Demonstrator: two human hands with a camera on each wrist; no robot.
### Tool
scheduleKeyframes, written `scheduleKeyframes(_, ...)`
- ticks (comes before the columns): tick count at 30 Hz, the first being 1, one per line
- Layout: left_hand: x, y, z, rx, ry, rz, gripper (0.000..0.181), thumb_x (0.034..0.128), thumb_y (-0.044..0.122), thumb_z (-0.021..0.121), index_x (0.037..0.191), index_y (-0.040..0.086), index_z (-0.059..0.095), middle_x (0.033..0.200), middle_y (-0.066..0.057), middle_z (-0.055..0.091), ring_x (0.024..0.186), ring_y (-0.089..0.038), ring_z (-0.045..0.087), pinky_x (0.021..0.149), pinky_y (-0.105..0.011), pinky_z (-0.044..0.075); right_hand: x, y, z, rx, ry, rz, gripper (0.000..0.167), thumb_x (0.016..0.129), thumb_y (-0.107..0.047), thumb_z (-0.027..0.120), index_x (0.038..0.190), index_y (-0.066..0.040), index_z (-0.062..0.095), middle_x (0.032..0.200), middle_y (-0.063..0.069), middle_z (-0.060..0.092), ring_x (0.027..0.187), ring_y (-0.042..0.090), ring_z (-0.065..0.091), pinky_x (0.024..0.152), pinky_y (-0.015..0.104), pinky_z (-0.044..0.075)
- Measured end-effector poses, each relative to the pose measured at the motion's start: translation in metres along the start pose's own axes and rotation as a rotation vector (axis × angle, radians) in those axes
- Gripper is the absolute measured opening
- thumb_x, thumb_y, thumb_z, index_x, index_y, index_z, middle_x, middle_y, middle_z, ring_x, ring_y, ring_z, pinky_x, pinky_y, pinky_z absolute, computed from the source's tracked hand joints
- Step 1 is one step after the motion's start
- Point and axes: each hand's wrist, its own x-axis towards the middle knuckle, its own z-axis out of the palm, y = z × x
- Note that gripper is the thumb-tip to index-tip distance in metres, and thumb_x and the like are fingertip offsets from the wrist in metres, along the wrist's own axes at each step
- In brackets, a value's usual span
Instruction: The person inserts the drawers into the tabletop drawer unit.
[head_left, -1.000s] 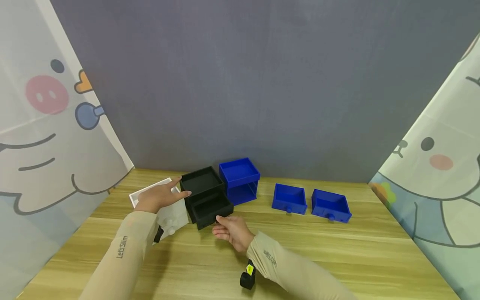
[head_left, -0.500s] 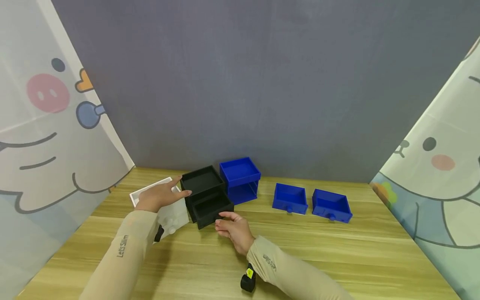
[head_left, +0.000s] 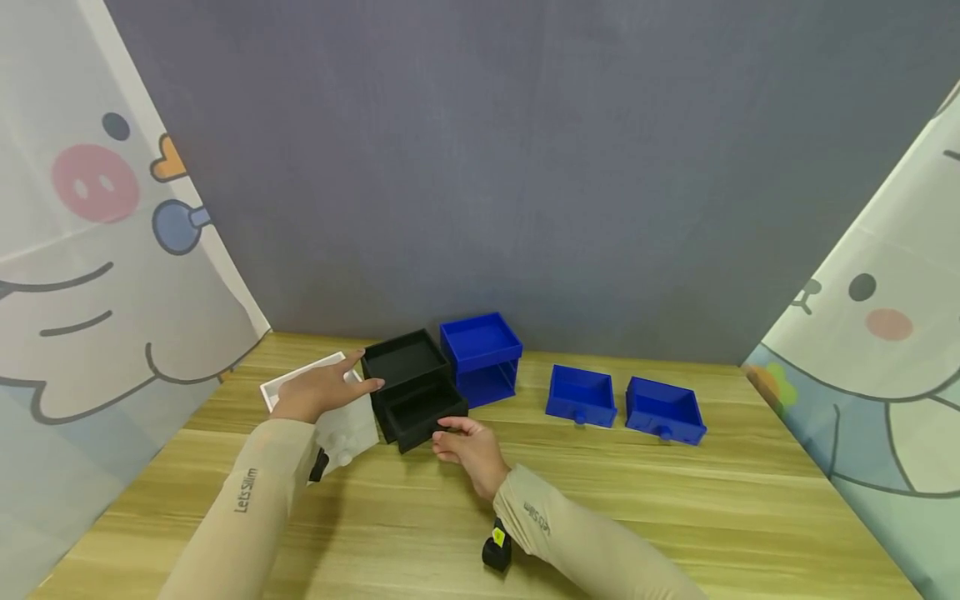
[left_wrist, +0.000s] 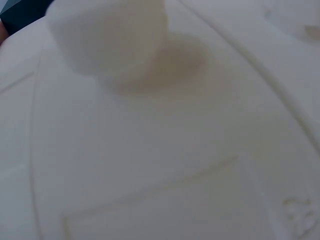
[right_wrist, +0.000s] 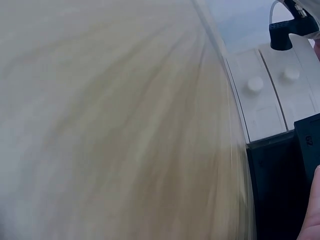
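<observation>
Pinching the drawer, apparently, our right hand sat nearer, front-right of it; our left hand lay spread, leftward.

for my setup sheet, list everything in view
table: 1, wood-grain, foreground
white cabinet: 1, white, far left
black cabinet: 1, black, left of centre
black drawer: 1, black, jutting from black cabinet
blue cabinet: 1, blue, centre
blue drawers: 2, blue, table's right
backdrop: 1, grey, behind
cartoon panels: 2, pale, sides
wrist cameras: 2, black, wrists
sleeves: 2, beige, arms
left grip: 1, bare, over white cabinet
right grip: 1, bare, at black drawer
</observation>
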Motion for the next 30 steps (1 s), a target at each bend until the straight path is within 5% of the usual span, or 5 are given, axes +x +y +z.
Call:
scheduleKeyframes(14,-0.002,-0.002,-0.001,0.026,0.003,0.007,0.096,0.0831,0.080,0.036,0.154,0.016,0.022,0.144,-0.028,0.038,0.120,-0.049,0.046,0.074,-0.054,0.045,0.007,0.001,0.015,-0.040,0.028,-0.024,0.027,0.085,0.006,0.065,0.111,0.014,0.061,0.088,0.022,0.069,0.063,0.010,0.065,0.066,0.028,0.055)
scheduleKeyframes(30,0.001,0.001,-0.001,0.025,-0.010,0.010,0.095,0.0844,0.078,0.036,0.154,0.016,0.021,0.145,-0.028,0.037,0.119,-0.049,0.047,0.073,-0.053,0.045,0.008,-0.003,0.015,-0.048,0.057,-0.020,0.028,0.086,0.006,0.065,0.112,0.014,0.062,0.090,0.022,0.070,0.063,0.010,0.065,0.066,0.030,0.055)
